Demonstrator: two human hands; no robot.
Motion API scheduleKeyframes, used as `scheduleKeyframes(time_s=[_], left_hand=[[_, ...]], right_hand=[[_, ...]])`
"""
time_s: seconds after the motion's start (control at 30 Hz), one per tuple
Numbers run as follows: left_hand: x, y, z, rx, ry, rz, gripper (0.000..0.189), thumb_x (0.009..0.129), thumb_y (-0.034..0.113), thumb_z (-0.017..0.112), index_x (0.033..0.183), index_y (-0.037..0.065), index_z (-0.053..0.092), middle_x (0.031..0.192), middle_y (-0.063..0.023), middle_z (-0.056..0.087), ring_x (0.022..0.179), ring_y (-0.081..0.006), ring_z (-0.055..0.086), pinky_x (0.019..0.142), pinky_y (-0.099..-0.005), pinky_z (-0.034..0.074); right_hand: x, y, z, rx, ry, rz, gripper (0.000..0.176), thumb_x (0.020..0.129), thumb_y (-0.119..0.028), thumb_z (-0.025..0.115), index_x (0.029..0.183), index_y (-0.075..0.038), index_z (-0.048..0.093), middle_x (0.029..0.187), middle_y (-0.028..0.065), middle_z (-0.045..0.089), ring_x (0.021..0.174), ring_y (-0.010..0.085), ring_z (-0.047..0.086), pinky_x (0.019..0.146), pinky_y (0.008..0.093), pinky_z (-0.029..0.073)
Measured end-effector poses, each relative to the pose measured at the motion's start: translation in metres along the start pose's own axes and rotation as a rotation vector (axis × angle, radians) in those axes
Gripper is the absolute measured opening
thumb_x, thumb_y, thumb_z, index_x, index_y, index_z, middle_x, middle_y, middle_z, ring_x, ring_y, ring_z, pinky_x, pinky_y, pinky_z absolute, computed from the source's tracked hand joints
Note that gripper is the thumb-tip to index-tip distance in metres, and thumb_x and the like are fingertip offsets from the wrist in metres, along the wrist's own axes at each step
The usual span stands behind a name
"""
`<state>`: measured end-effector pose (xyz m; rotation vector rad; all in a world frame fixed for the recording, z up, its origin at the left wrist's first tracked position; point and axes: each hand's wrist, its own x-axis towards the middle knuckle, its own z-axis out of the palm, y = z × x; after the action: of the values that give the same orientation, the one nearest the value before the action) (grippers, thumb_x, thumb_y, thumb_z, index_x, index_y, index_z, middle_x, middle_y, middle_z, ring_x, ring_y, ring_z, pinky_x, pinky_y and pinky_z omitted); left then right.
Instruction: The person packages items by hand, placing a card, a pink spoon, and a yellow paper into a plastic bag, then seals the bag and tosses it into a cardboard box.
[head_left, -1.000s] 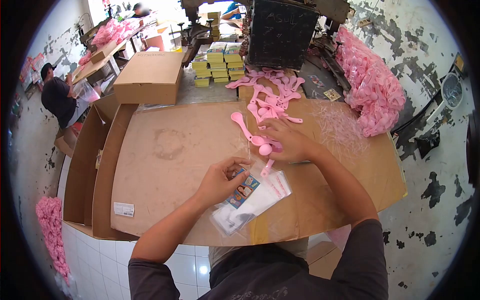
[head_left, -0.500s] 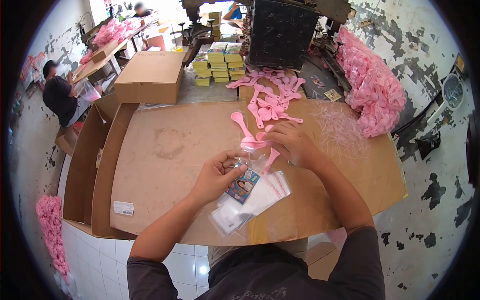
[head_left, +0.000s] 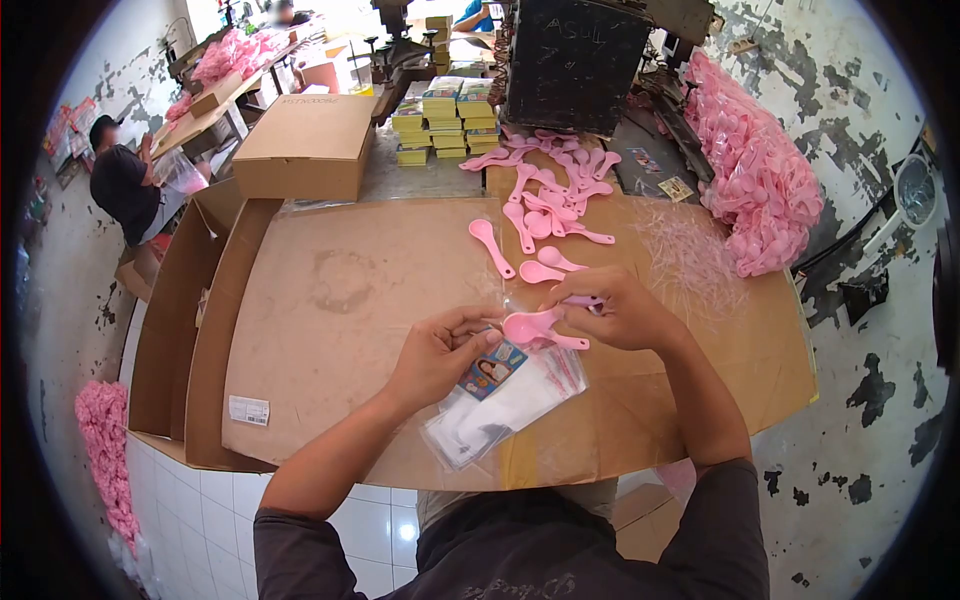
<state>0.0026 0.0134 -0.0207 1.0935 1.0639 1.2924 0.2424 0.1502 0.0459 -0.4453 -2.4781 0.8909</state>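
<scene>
pinching spoon (head_left: 528, 326) beside edge of card (head_left: 494, 369)

The right hand (head_left: 622, 312) hides parts of the handles of the pink spoons (head_left: 528, 327) in its grasp. The left hand (head_left: 437, 350) covers one corner of the picture card (head_left: 492, 371), whose print is too small to read, as is that on the white label (head_left: 249, 410). The seated co-worker's (head_left: 125, 185) face is blurred. The top edge cuts off the black metal box (head_left: 570, 75) and a blue sleeve (head_left: 473, 16). The closed carton's (head_left: 300, 145) inside is hidden.
</scene>
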Motion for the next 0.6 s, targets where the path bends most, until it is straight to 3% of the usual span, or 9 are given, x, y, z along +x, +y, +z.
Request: scheduleKeyframes(time_s=[0.1, 0.2, 0.3, 0.33, 0.43, 0.47, 0.57, 0.6], left_hand=[[-0.002, -0.001, 0.004, 0.038, -0.021, 0.016, 0.028, 0.102, 0.008, 0.065, 0.127, -0.005, 0.065, 0.108, -0.0087, 0.075, 0.092, -0.0095, 0.070, 0.080, -0.0241, 0.058], [-0.003, -0.007, 0.003, 0.059, -0.041, 0.023, 0.027, 0.102, 0.008, 0.065, 0.126, -0.006, 0.066, 0.112, -0.0095, 0.074, 0.096, -0.0101, 0.070, 0.083, -0.0253, 0.058], [-0.003, -0.007, 0.005, 0.022, -0.115, 0.047, 0.028, 0.102, 0.009, 0.066, 0.126, -0.006, 0.064, 0.113, -0.0099, 0.074, 0.097, -0.0111, 0.070, 0.084, -0.0256, 0.058], [-0.003, -0.005, 0.006, -0.007, -0.134, 0.052, 0.029, 0.102, 0.011, 0.067, 0.126, -0.005, 0.064, 0.111, -0.0098, 0.074, 0.096, -0.0116, 0.070, 0.084, -0.0251, 0.058], [-0.009, 0.014, 0.003, -0.161, -0.224, -0.039, 0.032, 0.102, 0.015, 0.066, 0.128, -0.004, 0.062, 0.109, -0.0094, 0.075, 0.097, -0.0123, 0.070, 0.087, -0.0261, 0.057], [-0.011, 0.019, 0.001, -0.227, -0.260, -0.086, 0.032, 0.103, 0.017, 0.066, 0.128, -0.003, 0.062, 0.109, -0.0093, 0.075, 0.098, -0.0124, 0.070, 0.089, -0.0269, 0.057], [-0.012, 0.020, -0.008, -0.272, -0.326, -0.138, 0.033, 0.104, 0.019, 0.064, 0.130, -0.002, 0.060, 0.114, -0.0094, 0.073, 0.103, -0.0130, 0.069, 0.094, -0.0299, 0.056], [-0.012, 0.019, -0.009, -0.267, -0.324, -0.125, 0.034, 0.104, 0.018, 0.063, 0.131, -0.002, 0.059, 0.117, -0.0098, 0.072, 0.106, -0.0135, 0.068, 0.096, -0.0305, 0.055]], right_hand=[[0.004, -0.006, 0.001, -0.005, -0.144, 0.003, 0.019, 0.094, -0.013, 0.065, 0.108, -0.002, 0.074, 0.101, 0.0104, 0.071, 0.084, 0.0225, 0.067, 0.073, 0.0344, 0.053], [0.011, -0.017, 0.015, 0.053, -0.086, 0.003, 0.037, 0.098, -0.016, 0.061, 0.133, -0.003, 0.063, 0.134, 0.0150, 0.063, 0.112, 0.0247, 0.063, 0.094, 0.0353, 0.052], [0.012, -0.031, 0.038, 0.550, -0.177, 0.035, 0.057, 0.102, -0.025, 0.052, 0.153, -0.001, 0.043, 0.157, 0.0160, 0.044, 0.139, 0.0269, 0.047, 0.115, 0.0373, 0.038], [0.014, -0.035, 0.040, 0.645, -0.292, 0.030, 0.066, 0.104, -0.032, 0.047, 0.158, 0.002, 0.033, 0.160, 0.0161, 0.041, 0.147, 0.0286, 0.038, 0.123, 0.0388, 0.026], [0.024, -0.020, 0.043, 0.946, -0.430, 0.052, 0.077, 0.103, -0.050, 0.043, 0.158, 0.002, 0.032, 0.163, 0.0152, 0.036, 0.152, 0.0291, 0.033, 0.126, 0.0438, 0.020], [0.025, -0.018, 0.037, 1.078, -0.353, 0.026, 0.062, 0.103, -0.040, 0.053, 0.149, 0.000, 0.048, 0.156, 0.0161, 0.046, 0.145, 0.0287, 0.042, 0.122, 0.0451, 0.028], [0.027, -0.027, 0.020, 0.431, -0.293, -0.204, 0.031, 0.097, -0.015, 0.066, 0.126, -0.003, 0.067, 0.136, 0.0118, 0.063, 0.129, 0.0248, 0.058, 0.111, 0.0409, 0.043], [0.027, -0.034, 0.020, 0.380, -0.242, -0.217, 0.025, 0.094, -0.012, 0.069, 0.117, -0.004, 0.070, 0.129, 0.0101, 0.066, 0.123, 0.0243, 0.060, 0.106, 0.0404, 0.045]])
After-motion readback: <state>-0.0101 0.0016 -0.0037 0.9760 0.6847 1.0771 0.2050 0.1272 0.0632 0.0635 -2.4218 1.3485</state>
